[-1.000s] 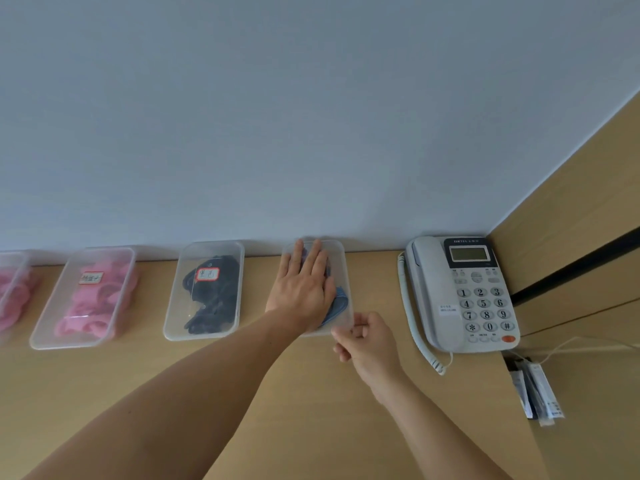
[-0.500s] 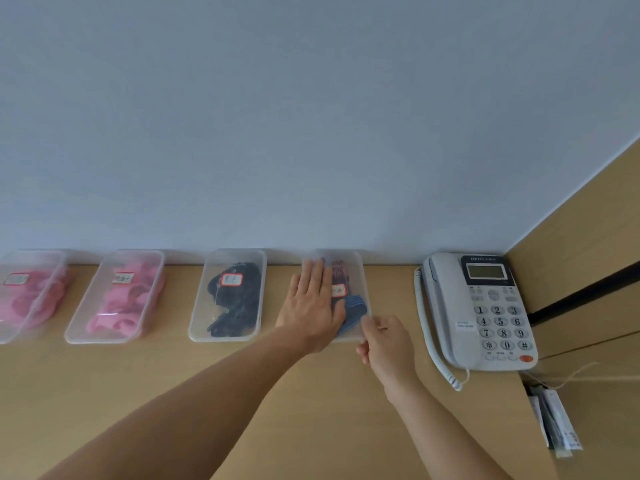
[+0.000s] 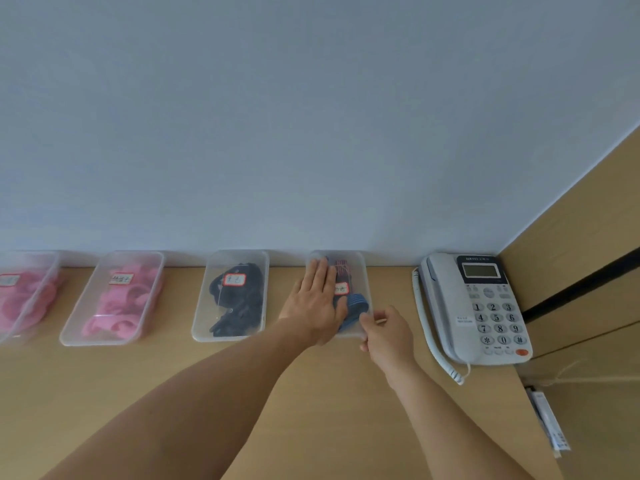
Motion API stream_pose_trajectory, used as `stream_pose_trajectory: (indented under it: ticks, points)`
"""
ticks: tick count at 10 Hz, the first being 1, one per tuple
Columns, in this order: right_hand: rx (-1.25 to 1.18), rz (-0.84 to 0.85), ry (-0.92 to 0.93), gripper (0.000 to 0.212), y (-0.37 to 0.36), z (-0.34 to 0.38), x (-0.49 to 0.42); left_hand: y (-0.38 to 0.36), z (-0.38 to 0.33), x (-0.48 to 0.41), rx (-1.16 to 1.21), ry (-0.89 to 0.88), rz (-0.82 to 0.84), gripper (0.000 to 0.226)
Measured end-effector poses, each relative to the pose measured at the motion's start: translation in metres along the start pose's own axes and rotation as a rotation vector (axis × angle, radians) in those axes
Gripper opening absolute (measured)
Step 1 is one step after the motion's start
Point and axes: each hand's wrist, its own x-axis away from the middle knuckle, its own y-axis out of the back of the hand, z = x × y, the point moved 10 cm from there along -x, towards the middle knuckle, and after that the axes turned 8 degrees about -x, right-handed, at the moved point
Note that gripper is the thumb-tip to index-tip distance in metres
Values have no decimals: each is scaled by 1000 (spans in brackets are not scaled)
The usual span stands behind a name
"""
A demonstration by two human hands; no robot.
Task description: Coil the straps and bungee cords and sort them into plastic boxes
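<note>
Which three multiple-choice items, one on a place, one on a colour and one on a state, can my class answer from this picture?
1. Where is the telephone?
A. left of the boxes
B. on a box
C. right of the boxes

2. What colour fills the third box from the left?
A. black
B. pink
C. yellow

3. How is the left hand?
A. fisted
B. flat on the rightmost box
C. gripping the handset

Answers:
1 C: it stands past the last box, by the wooden panel.
2 A: a dark bundle shows through the clear plastic.
3 B: its fingers lie straight on top of it.
</note>
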Motion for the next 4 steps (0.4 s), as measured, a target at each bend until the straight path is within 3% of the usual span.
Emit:
stream_pose_trajectory:
  ticks: [2,3,4]
  points:
    - [561,6,49,28,-1,28,16,27,2,9,-53,-26,173,75]
    - [750,-19,198,44,-9,59,36,59,-2,36,2,-36,66,72]
    - [769,32,424,42,-21,86,73,81,0,82,27,-16,-65,61]
